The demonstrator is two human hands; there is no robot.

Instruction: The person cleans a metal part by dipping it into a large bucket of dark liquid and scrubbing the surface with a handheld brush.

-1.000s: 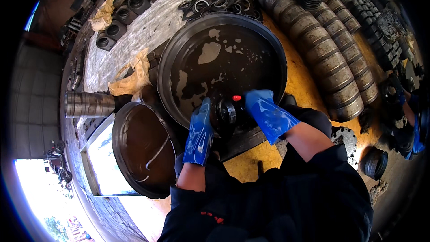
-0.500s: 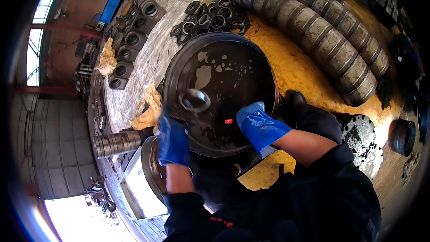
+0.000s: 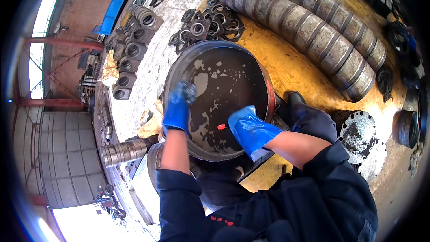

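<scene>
A large round dark tub (image 3: 237, 78) with shallow liquid and pale patches on its surface sits in front of me. My left hand (image 3: 178, 105), in a blue rubber glove, reaches over its left side. Its fingertips look greyish and blurred, and whether they hold anything is not clear. Over the near right part of the tub is my right hand (image 3: 251, 126), also blue-gloved, its fingers closed. A small red-tipped tool (image 3: 221, 127) sticks out from it to the left; the rest of the tool is hidden by the glove.
Dark flanged rings (image 3: 199, 28) lie in a pile beyond the tub. Long rows of ribbed metal cylinders (image 3: 300, 29) run along the right. Square blocks with round holes (image 3: 130, 65) line the left, near brown paper (image 3: 109, 69). Perforated round plates (image 3: 358, 130) stand right of my leg.
My left hand has moved up and over the tub from its left edge. The metal ring seen over the tub is no longer visible. My right hand and the red-tipped tool shifted slightly left.
</scene>
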